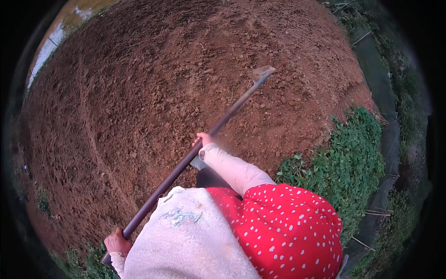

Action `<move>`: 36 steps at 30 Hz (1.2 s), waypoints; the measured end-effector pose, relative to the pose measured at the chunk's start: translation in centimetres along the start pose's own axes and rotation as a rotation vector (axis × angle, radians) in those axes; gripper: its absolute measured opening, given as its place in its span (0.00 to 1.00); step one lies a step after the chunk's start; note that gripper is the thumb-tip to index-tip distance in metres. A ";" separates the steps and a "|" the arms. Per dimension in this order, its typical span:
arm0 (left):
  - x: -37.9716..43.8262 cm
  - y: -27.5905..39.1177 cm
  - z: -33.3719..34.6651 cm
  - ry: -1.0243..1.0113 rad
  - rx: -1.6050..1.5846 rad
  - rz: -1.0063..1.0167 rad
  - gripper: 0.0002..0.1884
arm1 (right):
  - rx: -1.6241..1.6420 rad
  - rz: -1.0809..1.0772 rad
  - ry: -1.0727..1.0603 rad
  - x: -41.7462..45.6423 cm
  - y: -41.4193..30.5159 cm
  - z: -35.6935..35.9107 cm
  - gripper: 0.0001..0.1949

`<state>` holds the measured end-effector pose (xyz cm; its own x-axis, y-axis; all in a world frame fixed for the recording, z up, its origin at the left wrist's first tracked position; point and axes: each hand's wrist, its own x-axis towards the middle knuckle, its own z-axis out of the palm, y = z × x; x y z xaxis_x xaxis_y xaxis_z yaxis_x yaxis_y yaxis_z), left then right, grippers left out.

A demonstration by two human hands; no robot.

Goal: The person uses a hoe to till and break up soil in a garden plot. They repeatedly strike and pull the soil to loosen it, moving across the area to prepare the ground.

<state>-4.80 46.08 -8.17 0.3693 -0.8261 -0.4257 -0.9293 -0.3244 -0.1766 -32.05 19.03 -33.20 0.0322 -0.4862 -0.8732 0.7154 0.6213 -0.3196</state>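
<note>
A long-handled hoe slants across the view from lower left to upper right. Its dark, smooth handle passes in front of my body. At the far end the soil-coated hoe blade rests at or just over the loose soil; I cannot tell whether it touches. My right hand grips the handle around its middle, the arm in a pale sleeve. Close to the rear end of the handle, my left hand is closed around it at the lower left.
Clumpy reddish-brown soil spreads ahead. Leafy green plants grow at the right, beside a strip of dark sheeting with thin sticks. A pale towel hangs over my red dotted garment. Part of a shoe shows below the handle.
</note>
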 end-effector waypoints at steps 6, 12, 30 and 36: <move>-1.0 2.9 -12.7 0.325 -0.108 0.127 0.18 | -0.004 0.057 -0.106 0.7 -2.2 0.3 0.07; -2.3 -0.6 -13.7 0.599 -0.443 -0.072 0.11 | -0.078 0.148 -0.093 0.0 -3.4 0.3 0.07; 2.1 6.6 -19.8 1.257 -1.943 0.488 0.03 | -0.100 0.173 -0.066 -3.4 -11.9 1.7 0.06; 1.5 7.6 -20.4 1.286 -1.997 0.456 0.04 | -0.087 0.250 -0.092 -3.5 -13.0 1.3 0.08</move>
<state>-11.51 32.99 7.93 0.7565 -0.4452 0.4791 -0.0956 0.6494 0.7544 -40.61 11.89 -25.49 0.2661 -0.3629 -0.8930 0.6150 0.7773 -0.1326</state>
